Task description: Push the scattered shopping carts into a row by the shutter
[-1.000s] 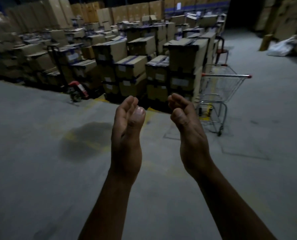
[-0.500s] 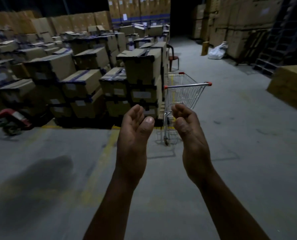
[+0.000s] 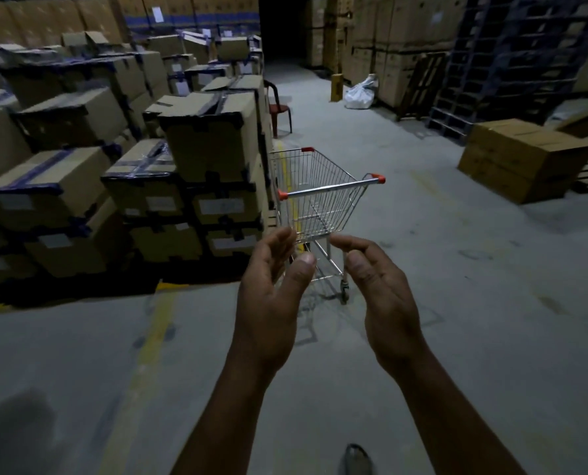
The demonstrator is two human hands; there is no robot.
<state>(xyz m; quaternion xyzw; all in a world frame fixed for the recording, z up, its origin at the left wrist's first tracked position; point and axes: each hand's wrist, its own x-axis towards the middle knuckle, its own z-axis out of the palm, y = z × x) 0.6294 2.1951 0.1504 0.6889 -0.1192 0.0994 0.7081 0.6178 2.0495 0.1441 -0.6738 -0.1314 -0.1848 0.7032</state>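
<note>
Both hands — left hand and right hand — reach out loosely spread, holding nothing, toward a cart beside stacked boxes on the floor.

Single head-worn wide-angle view, aimed forward and down along a warehouse aisle. Left hand and right hand near, lower centre, forearms entering from bottom edge. Shopping cart just beyond, mid-frame. Stacked cartons fill left, pallets upper right. Strong edge distortion. No second view to overlap.
</note>
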